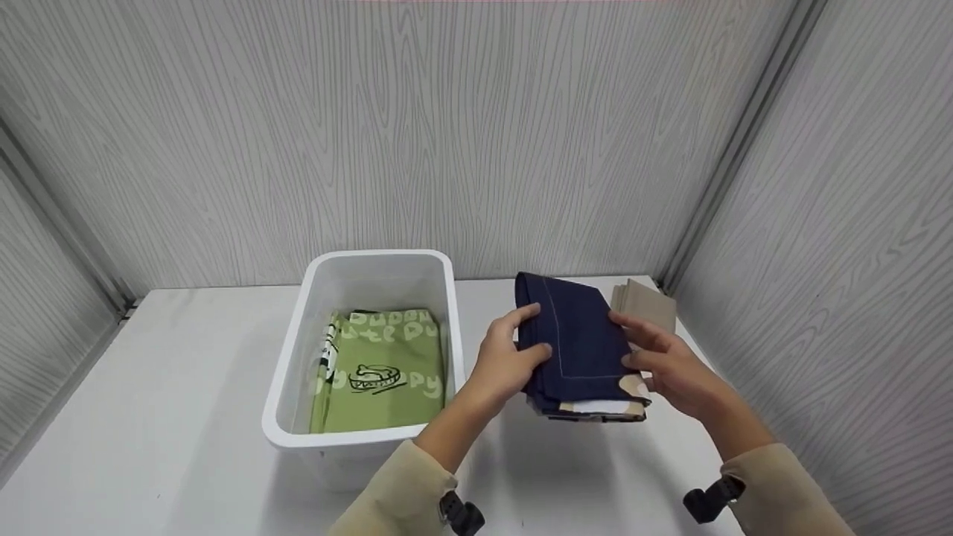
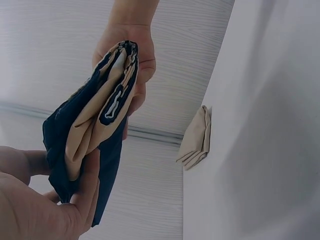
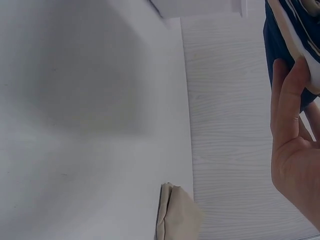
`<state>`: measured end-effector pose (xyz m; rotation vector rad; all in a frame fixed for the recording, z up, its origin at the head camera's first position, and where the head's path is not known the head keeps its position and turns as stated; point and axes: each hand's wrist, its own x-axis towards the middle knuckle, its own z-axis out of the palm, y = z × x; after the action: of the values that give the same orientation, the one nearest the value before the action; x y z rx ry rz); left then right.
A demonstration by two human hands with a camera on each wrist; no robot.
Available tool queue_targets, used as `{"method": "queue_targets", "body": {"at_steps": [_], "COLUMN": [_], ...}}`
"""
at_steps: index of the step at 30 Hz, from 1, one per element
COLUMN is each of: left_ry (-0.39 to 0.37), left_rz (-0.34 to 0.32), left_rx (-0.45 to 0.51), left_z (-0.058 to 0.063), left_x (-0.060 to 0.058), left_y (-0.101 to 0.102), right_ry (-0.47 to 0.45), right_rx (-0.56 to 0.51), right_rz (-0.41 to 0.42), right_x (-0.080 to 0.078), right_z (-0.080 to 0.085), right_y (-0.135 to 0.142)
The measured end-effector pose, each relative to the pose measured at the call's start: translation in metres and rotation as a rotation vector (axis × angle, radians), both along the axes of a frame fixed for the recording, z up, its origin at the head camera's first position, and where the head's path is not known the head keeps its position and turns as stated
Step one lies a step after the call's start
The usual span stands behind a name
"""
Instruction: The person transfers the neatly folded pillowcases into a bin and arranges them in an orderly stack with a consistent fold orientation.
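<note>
One white tub [image 1: 357, 438] stands upright on the smooth pale table [image 1: 186, 387], and I take my bearings from it. It looks like stiff moulded plastic, with rounded corners and a broad rolled rim. Inside the tub lies a green cloth [image 1: 387, 409], folded into a flat block with its pale lettering and black line drawing facing up; I'd guess it sits flat because the tub's floor fits it so well.

Just right of the tub comes my left hand [image 1: 506, 365], its fingers curled round the near side of a dark blue cloth [image 1: 588, 335], a fingertip and the thumb pressing the face. I hold this bundle off the table, right of the tub, tilted. It is thick and soft, a layered rectangle with a thin stitched line, beige and white patches along the lower edge and tan folds tucked within.

On the bundle's far side from the tub, my right hand [image 1: 674, 372] pinches the other edge. Gripping both sides probably stops the loose layers from fanning open. I cannot tell how all the hidden fingertips lie.

Farthest right of the tub, partly behind my right hand, a beige cloth [image 1: 654, 307] leans in crisp, plain folds, apparently stiff enough to stand on edge.
</note>
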<state>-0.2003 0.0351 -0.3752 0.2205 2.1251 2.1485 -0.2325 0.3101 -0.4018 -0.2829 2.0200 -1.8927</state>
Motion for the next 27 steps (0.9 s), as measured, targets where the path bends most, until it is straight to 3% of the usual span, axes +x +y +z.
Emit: {"method": "queue_targets", "body": {"at_steps": [9, 16, 27], "left_ry": [-0.004, 0.005, 0.035], "left_rz": [-0.018, -0.006, 0.020], "left_rx": [0.034, 0.005, 0.041], "left_z": [0.006, 0.011, 0.016], "left_x": [0.000, 0.003, 0.004], "left_y": [-0.013, -0.023, -0.037], "right_ry": [0.012, 0.009, 0.017], "right_rx": [-0.027, -0.011, -0.025], "right_rz": [0.019, 0.028, 0.046], "right_x": [-0.002, -0.002, -0.004], "right_z": [0.009, 0.015, 0.024], "right_y": [-0.011, -0.021, -0.037]}}
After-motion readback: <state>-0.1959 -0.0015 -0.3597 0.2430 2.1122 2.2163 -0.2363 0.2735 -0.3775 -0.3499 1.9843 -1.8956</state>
